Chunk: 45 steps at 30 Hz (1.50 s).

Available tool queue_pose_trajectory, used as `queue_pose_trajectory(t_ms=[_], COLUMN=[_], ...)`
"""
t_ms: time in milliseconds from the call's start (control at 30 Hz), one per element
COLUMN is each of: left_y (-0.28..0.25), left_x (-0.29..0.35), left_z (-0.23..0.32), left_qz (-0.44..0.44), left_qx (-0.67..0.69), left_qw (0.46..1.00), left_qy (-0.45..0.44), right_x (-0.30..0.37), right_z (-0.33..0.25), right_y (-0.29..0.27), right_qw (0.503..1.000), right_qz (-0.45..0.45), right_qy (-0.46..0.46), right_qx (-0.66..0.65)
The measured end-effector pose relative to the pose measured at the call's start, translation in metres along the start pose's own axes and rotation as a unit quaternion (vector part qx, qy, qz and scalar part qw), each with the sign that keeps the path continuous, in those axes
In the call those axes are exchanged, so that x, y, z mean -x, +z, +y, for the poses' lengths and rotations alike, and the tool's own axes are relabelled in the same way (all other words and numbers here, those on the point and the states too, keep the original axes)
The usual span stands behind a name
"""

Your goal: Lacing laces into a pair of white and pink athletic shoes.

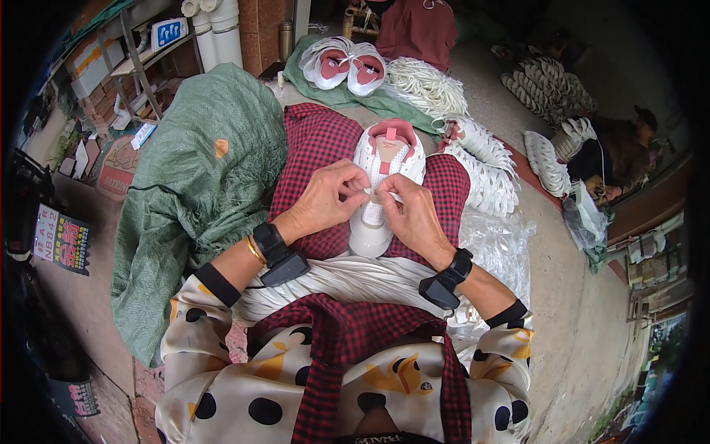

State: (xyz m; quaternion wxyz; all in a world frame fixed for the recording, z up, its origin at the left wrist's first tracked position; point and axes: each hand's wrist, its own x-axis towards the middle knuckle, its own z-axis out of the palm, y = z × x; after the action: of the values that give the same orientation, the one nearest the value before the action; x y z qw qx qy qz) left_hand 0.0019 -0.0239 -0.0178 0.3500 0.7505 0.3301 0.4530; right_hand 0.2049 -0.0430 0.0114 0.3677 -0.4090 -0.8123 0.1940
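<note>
A white sneaker [370,237] with a pink lining and tongue patch rests on my lap, its toe toward me and its heel opening away. My left hand [333,191] is at the left of its lace area, thumb and forefinger pinched together. From the other side my right hand [410,211] meets it, fingers likewise pinched over the eyelets. Between the fingertips there seems to be a bit of white shoelace, though most of it is hidden. Across my lap, nearer to me than the toe, lies a thick bundle of white laces [333,285].
A green woven sack [200,192] bulges at my left. Beyond my knees, a pair of white shoes [346,66] and a lace heap [425,85] sit on green cloth. Stacked white shoe parts [484,177] and clear plastic [499,251] lie at right. Another person [629,152] sits far right.
</note>
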Motion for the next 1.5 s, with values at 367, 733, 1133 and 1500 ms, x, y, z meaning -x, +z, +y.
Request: queue_pose_trajectory(t_ms=[367,733,1133,1500], left_y=[0.002,0.010,-0.261,-0.485], left_x=[0.001,-0.001,0.095,0.172], left_z=[-0.003,-0.006,0.046,0.124], left_qz=[0.006,0.046,0.163,0.342], left_qx=[0.011,-0.194,-0.351,-0.640], left_qw=[1.000,0.963,0.920,0.680], left_qy=[0.010,0.180,-0.065,-0.105], right_x=[0.004,0.001,0.007,0.013], right_z=[-0.003,0.003,0.006,0.010], right_y=[-0.002,-0.002,-0.014,-0.024], right_qw=[0.985,0.994,0.998,0.984], right_qz=[-0.025,-0.025,-0.050,-0.061], right_qy=[-0.032,-0.028,0.004,0.127], right_qx=[0.167,0.102,0.044,-0.106])
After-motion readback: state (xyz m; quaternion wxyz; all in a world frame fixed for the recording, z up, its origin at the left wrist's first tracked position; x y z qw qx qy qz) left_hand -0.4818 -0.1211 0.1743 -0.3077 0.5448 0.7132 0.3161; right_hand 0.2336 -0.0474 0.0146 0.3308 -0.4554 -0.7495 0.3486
